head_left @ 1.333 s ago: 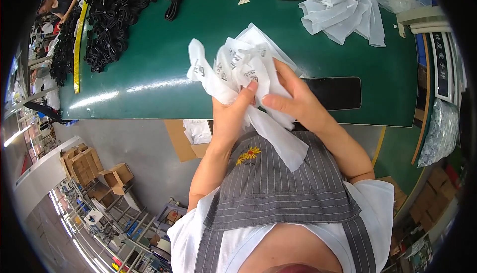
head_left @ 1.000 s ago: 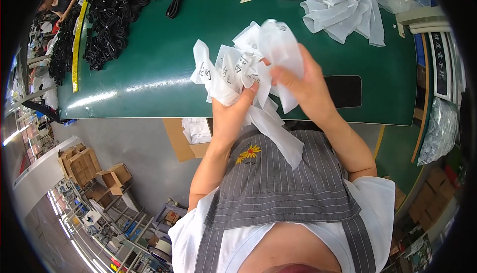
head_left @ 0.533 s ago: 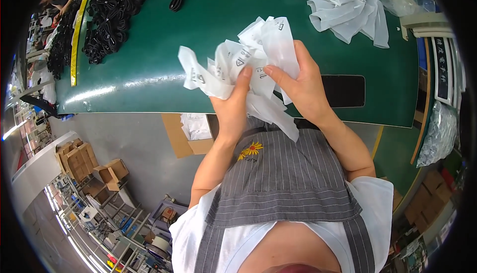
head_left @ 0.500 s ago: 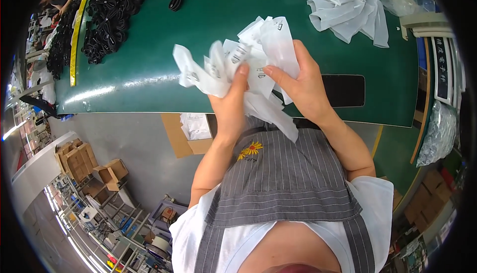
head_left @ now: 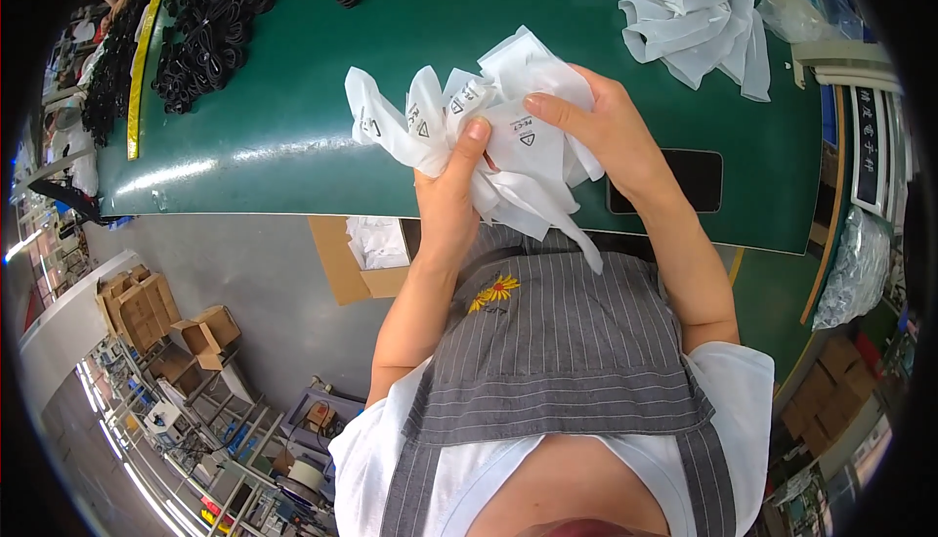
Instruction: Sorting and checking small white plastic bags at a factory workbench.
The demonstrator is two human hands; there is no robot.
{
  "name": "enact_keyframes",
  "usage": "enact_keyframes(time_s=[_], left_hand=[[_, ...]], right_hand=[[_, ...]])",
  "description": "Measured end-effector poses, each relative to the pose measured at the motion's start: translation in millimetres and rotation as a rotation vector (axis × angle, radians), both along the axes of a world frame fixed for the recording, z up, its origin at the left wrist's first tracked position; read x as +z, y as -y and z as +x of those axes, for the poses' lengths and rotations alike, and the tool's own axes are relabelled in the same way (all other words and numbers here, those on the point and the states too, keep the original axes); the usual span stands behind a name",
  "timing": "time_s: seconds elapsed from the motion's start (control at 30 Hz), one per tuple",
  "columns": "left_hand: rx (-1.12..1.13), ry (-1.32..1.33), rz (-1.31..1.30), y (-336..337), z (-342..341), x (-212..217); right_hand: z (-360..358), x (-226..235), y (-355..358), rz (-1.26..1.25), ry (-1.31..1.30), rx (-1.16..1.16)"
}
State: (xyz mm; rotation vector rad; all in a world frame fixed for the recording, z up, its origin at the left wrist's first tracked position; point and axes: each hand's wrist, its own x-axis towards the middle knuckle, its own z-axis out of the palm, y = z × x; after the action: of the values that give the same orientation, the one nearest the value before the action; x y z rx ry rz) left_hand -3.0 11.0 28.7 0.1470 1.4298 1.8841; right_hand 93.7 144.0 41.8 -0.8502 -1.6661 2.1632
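Your left hand (head_left: 445, 200) has its fingers clamped round a fanned bunch of white bags (head_left: 469, 131), held up over the near edge of the green table (head_left: 283, 97). Your right hand (head_left: 606, 131) pinches the top bag between thumb and fingers. Each bag carries small dark triangle marks. Judging by this, you look partway through: a loose pile (head_left: 684, 9) lies far right. Below the table a carton (head_left: 366, 258) holds more white bags; black cables (head_left: 210, 19) lie far left.
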Motion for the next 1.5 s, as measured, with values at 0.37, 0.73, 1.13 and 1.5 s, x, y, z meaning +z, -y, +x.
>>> enact_keyframes(time_s=[0.37,0.73,1.13,1.5], left_hand=[[0.131,0.231,0.112,5,-18,-18],[0.149,0.116,0.080,4,-18,-23],[0.134,0.179,0.110,-4,-23,-23],[0.126,0.151,0.056,-9,-25,-23]], right_hand=[[6,-19,27,-0.001,-0.078,-0.067],[17,-26,20,0.023,0.040,-0.133],[-4,-24,0,0.225,0.109,0.074],[7,-29,-9,0.307,0.173,-0.105]])
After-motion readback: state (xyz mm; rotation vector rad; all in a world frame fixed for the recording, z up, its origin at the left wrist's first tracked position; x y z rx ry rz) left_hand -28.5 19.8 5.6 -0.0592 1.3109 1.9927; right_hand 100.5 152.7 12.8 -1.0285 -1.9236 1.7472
